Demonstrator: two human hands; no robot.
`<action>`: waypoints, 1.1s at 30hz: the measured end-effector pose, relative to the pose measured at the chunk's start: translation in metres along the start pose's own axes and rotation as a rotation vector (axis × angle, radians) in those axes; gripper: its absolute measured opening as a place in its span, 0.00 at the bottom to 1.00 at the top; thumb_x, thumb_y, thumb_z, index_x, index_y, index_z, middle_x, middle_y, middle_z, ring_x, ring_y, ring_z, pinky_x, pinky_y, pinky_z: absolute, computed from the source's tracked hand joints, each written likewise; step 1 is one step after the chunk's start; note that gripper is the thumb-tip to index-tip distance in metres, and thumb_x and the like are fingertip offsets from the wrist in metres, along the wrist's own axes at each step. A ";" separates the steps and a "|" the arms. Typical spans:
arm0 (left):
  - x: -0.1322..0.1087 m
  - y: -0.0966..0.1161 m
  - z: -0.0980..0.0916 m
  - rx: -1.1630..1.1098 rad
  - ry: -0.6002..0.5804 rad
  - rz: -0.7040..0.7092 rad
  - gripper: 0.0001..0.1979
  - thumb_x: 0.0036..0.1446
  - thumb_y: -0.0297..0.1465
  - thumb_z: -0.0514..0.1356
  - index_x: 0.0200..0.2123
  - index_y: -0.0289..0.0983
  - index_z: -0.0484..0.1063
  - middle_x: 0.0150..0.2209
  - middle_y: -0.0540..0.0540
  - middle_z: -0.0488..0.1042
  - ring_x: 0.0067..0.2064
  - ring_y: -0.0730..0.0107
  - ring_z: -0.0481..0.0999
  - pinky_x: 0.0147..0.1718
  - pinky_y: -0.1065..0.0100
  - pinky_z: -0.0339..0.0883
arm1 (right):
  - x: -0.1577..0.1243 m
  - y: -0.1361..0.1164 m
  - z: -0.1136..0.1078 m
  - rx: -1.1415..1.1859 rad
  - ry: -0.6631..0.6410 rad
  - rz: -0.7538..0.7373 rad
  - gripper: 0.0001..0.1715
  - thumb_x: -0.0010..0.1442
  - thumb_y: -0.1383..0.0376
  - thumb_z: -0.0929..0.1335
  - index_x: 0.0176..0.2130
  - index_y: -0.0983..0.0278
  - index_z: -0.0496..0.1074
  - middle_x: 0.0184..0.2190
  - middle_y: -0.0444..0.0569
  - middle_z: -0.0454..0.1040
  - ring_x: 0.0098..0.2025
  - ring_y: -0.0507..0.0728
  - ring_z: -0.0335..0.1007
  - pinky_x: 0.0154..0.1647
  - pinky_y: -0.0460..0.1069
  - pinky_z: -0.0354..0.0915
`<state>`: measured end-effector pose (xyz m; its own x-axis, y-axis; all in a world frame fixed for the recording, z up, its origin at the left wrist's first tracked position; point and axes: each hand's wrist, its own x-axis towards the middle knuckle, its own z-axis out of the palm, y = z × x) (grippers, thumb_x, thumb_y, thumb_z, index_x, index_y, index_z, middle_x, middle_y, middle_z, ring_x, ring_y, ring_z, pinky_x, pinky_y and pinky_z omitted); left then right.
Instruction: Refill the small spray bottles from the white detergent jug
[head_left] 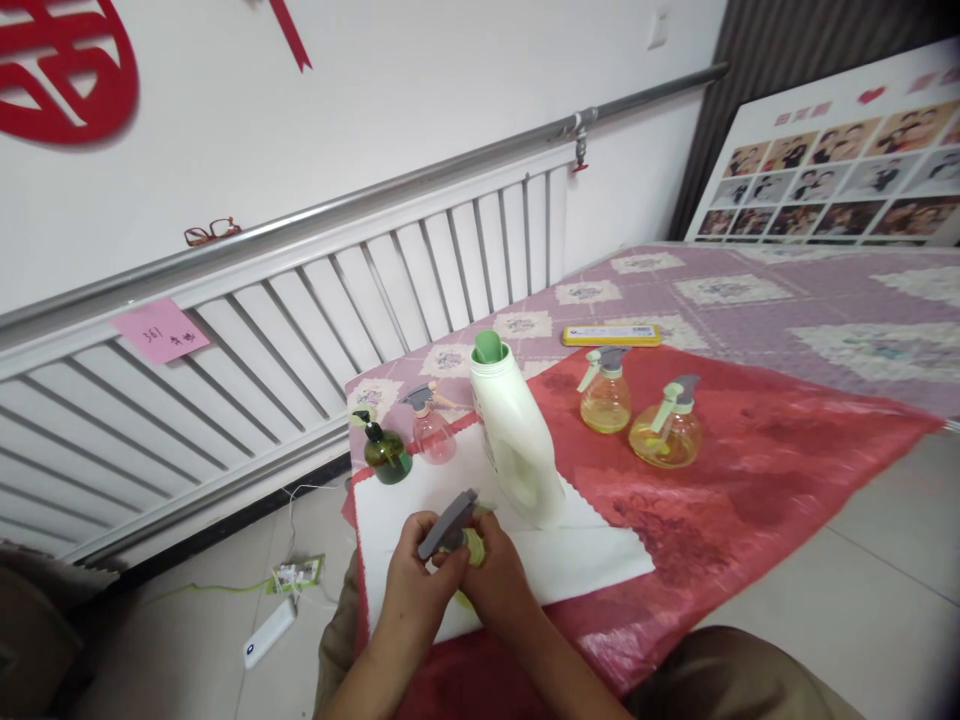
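Both my hands are closed around a spray bottle with a grey trigger head and a pale green collar, low over the white cloth. My left hand grips it near the grey head. From the other side, my right hand has its fingers at the green collar. Most of the bottle's body is hidden behind the hands; a bit of yellow-green shows below them. Just beyond stands a large white detergent jug, its neck uncapped and a green spout inside.
To the left are a dark green pump bottle and a pink spray bottle. Two spray bottles with yellow liquid stand right, on red plastic. A yellow-edged box lies behind. A white radiator borders the table.
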<state>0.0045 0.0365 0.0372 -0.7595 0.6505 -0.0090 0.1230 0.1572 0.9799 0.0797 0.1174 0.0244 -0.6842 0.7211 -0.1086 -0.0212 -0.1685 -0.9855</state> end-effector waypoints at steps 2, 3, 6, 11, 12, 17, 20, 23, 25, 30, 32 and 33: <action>0.001 -0.001 -0.002 -0.009 -0.019 0.004 0.16 0.46 0.31 0.66 0.40 0.39 0.69 0.30 0.54 0.72 0.31 0.73 0.69 0.33 0.71 0.64 | -0.001 0.003 0.000 0.008 -0.037 -0.047 0.18 0.43 0.67 0.72 0.36 0.59 0.67 0.31 0.43 0.76 0.36 0.59 0.73 0.37 0.53 0.69; 0.002 -0.002 -0.003 -0.017 -0.029 0.011 0.16 0.46 0.32 0.66 0.40 0.39 0.70 0.31 0.53 0.72 0.32 0.72 0.70 0.35 0.70 0.65 | -0.001 0.004 -0.001 0.010 -0.064 -0.087 0.18 0.45 0.68 0.71 0.38 0.59 0.68 0.33 0.44 0.77 0.37 0.58 0.74 0.39 0.53 0.69; 0.003 -0.005 -0.008 -0.034 -0.061 0.051 0.15 0.48 0.35 0.66 0.40 0.39 0.71 0.35 0.50 0.73 0.37 0.69 0.72 0.40 0.68 0.67 | -0.001 0.010 -0.007 -0.033 -0.131 -0.246 0.19 0.51 0.69 0.68 0.45 0.60 0.69 0.40 0.47 0.77 0.42 0.58 0.74 0.44 0.53 0.69; 0.007 -0.013 -0.015 -0.027 -0.147 0.167 0.13 0.53 0.36 0.65 0.42 0.41 0.73 0.41 0.48 0.70 0.42 0.67 0.72 0.43 0.67 0.67 | 0.001 0.015 -0.019 -0.134 -0.255 -0.447 0.20 0.59 0.69 0.64 0.50 0.59 0.71 0.48 0.50 0.74 0.52 0.60 0.69 0.56 0.56 0.64; 0.008 -0.014 -0.017 -0.019 -0.171 0.185 0.12 0.54 0.35 0.64 0.42 0.41 0.74 0.42 0.48 0.70 0.43 0.67 0.72 0.44 0.67 0.67 | 0.001 0.015 -0.021 -0.134 -0.274 -0.459 0.20 0.60 0.69 0.63 0.51 0.58 0.71 0.49 0.50 0.74 0.54 0.60 0.68 0.59 0.56 0.62; 0.012 -0.015 -0.025 0.024 -0.306 0.222 0.11 0.59 0.36 0.60 0.44 0.42 0.73 0.44 0.47 0.68 0.45 0.67 0.71 0.47 0.66 0.66 | 0.003 0.018 -0.022 -0.119 -0.269 -0.449 0.21 0.65 0.66 0.61 0.55 0.57 0.68 0.55 0.50 0.69 0.59 0.59 0.63 0.63 0.56 0.57; 0.012 -0.011 -0.027 0.010 -0.347 0.210 0.10 0.61 0.38 0.58 0.43 0.41 0.72 0.46 0.46 0.67 0.46 0.67 0.70 0.50 0.64 0.65 | 0.003 0.018 -0.022 -0.107 -0.269 -0.434 0.18 0.65 0.64 0.61 0.53 0.58 0.69 0.53 0.52 0.68 0.58 0.59 0.64 0.62 0.56 0.58; 0.010 -0.009 -0.027 0.011 -0.351 0.155 0.13 0.61 0.39 0.58 0.47 0.41 0.72 0.47 0.45 0.69 0.49 0.64 0.70 0.54 0.61 0.62 | 0.002 0.017 -0.022 -0.107 -0.279 -0.440 0.19 0.65 0.63 0.62 0.54 0.57 0.69 0.53 0.52 0.67 0.58 0.59 0.64 0.62 0.56 0.58; 0.008 -0.010 -0.026 0.001 -0.337 0.109 0.15 0.61 0.39 0.58 0.49 0.42 0.71 0.50 0.44 0.70 0.52 0.61 0.69 0.57 0.59 0.61 | 0.002 0.017 -0.021 -0.112 -0.270 -0.442 0.19 0.64 0.63 0.62 0.54 0.57 0.69 0.53 0.52 0.67 0.58 0.59 0.63 0.62 0.57 0.57; 0.009 -0.018 -0.021 -0.094 -0.304 0.056 0.17 0.60 0.38 0.57 0.51 0.40 0.71 0.55 0.43 0.70 0.60 0.56 0.64 0.61 0.56 0.56 | 0.005 0.024 -0.017 0.028 -0.169 -0.312 0.27 0.57 0.64 0.68 0.56 0.59 0.63 0.51 0.52 0.69 0.54 0.60 0.67 0.56 0.57 0.64; 0.010 -0.019 -0.019 -0.152 -0.305 0.066 0.17 0.59 0.36 0.57 0.51 0.40 0.71 0.55 0.43 0.70 0.61 0.54 0.64 0.62 0.55 0.54 | 0.006 0.026 -0.016 0.101 -0.160 -0.263 0.30 0.54 0.64 0.70 0.55 0.58 0.62 0.50 0.51 0.69 0.53 0.60 0.68 0.54 0.56 0.66; 0.011 -0.019 -0.017 -0.184 -0.311 0.068 0.17 0.58 0.36 0.57 0.50 0.40 0.72 0.56 0.43 0.70 0.61 0.54 0.63 0.62 0.54 0.53 | 0.007 0.026 -0.015 0.126 -0.163 -0.252 0.30 0.53 0.64 0.71 0.55 0.57 0.61 0.50 0.50 0.69 0.52 0.60 0.68 0.53 0.56 0.66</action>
<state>-0.0171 0.0276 0.0224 -0.5199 0.8539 0.0255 0.0281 -0.0127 0.9995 0.0857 0.1282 -0.0042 -0.7538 0.6350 0.1689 -0.2875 -0.0877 -0.9538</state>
